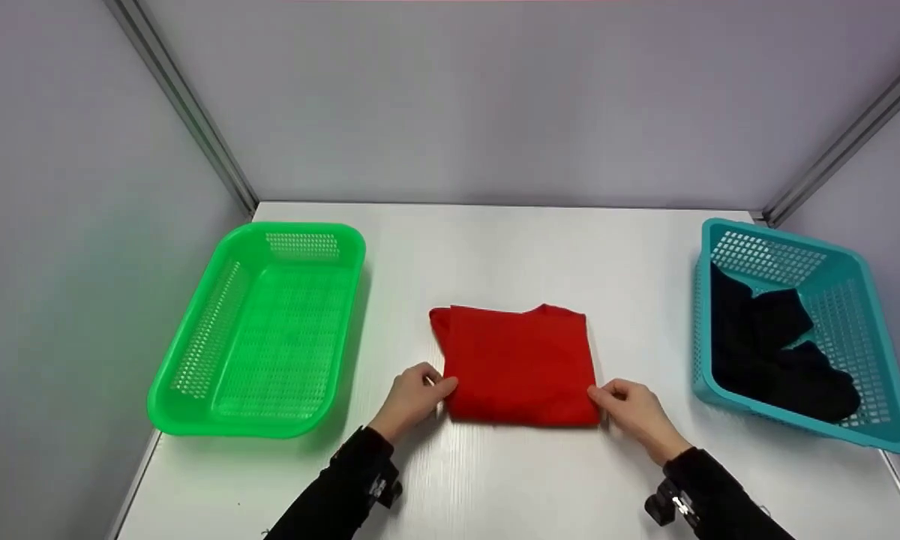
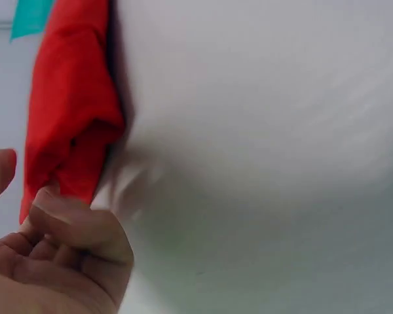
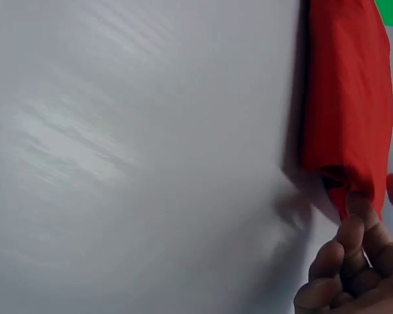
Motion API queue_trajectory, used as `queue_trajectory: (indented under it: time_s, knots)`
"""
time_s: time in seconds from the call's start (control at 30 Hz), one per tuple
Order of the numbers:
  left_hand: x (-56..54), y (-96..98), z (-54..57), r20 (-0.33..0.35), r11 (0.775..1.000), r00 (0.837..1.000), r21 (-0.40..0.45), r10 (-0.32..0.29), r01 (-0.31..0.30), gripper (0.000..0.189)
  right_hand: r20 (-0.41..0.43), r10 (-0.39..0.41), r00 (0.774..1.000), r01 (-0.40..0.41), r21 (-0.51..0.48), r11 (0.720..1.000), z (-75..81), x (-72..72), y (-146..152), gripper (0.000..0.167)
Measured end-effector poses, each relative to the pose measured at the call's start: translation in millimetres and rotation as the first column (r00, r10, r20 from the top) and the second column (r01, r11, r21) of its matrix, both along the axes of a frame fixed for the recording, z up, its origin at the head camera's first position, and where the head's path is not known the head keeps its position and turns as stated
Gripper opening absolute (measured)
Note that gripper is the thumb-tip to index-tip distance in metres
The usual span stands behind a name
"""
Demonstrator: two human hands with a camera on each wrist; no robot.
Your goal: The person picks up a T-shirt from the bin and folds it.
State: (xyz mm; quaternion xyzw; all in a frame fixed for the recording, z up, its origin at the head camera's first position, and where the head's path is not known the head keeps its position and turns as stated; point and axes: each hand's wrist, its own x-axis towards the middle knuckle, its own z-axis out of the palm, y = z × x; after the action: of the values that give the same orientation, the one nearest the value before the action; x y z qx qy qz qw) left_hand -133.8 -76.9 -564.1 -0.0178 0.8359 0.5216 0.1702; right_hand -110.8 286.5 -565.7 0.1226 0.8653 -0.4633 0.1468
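Observation:
A folded red garment (image 1: 521,367) lies flat on the white table, a loose flap sticking out at its upper left. My left hand (image 1: 412,396) pinches its left edge near the front corner, thumb on top. In the left wrist view, curled fingers of that hand (image 2: 65,255) tuck in at the folded layers (image 2: 75,111). At the right edge, near the other front corner, my right hand (image 1: 634,409) pinches the cloth. The right wrist view shows that hand's fingertips (image 3: 361,206) under the rolled edge of the garment (image 3: 347,98).
A green plastic basket (image 1: 349,330) with nothing in it stands on the left of the table (image 1: 495,487). On the right is a teal basket (image 1: 889,375) holding black cloth items (image 1: 780,360). Pale panels (image 1: 495,97) enclose the back and sides.

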Motion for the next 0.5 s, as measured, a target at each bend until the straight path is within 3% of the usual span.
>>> queue_trajectory:
  time_s: [0.13, 0.23, 0.33, 0.5]
  knots:
    - [12.1, -2.2, 3.1, 0.131, 0.981, 0.991, 0.192, 0.002, -0.027, 0.013, 0.038, 0.015, 0.999, -0.013, -0.069, 0.998, 0.0, 12.7, -2, 0.021]
    - [15.5, -3.3, 2.3, 0.166, 0.964, 0.986, 0.263, -0.020, -0.025, 0.010, 0.032, 0.041, 0.999, -0.039, -0.061, 0.997, -2.1, 17.0, -2, 0.015]
    - [16.6, -6.8, -4.7, 0.106, 0.977, 0.993, 0.212, -0.056, 0.033, 0.012, -0.016, 0.090, 0.996, -0.089, 0.036, 0.995, -5.4, 20.5, -1, 0.010]
    - [22.0, -12.8, -18.2, 0.027, 0.991, 0.993, 0.072, -0.118, 0.116, 0.024, -0.089, 0.181, 0.979, -0.160, 0.203, 0.966, -11.5, 24.9, 1, 0.011]
